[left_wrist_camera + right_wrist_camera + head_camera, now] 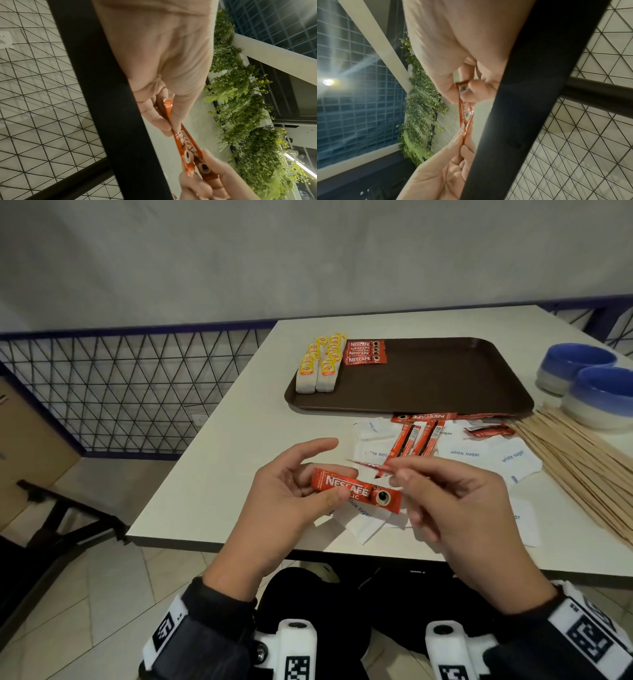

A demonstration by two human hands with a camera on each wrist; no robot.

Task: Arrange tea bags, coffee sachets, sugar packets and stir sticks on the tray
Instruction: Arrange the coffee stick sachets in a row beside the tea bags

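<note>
— Both hands busy? Left hand [291,491] pinching one red foil coffee sachet [356,489] above the white counter [212,474], right hand [455,505] nipping a second red sachet [371,467] edge-on.

— Probably lining them up for the brown plastic tray [428,378], beside the sachets stacked there [364,352].

"Nescafé" sachets [356,489], "white sugar" packets [465,453]

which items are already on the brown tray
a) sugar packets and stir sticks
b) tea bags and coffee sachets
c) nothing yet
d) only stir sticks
b: the tea bags and a row of coffee sachets lie at the left end of the tray, with nothing else on it.
</note>
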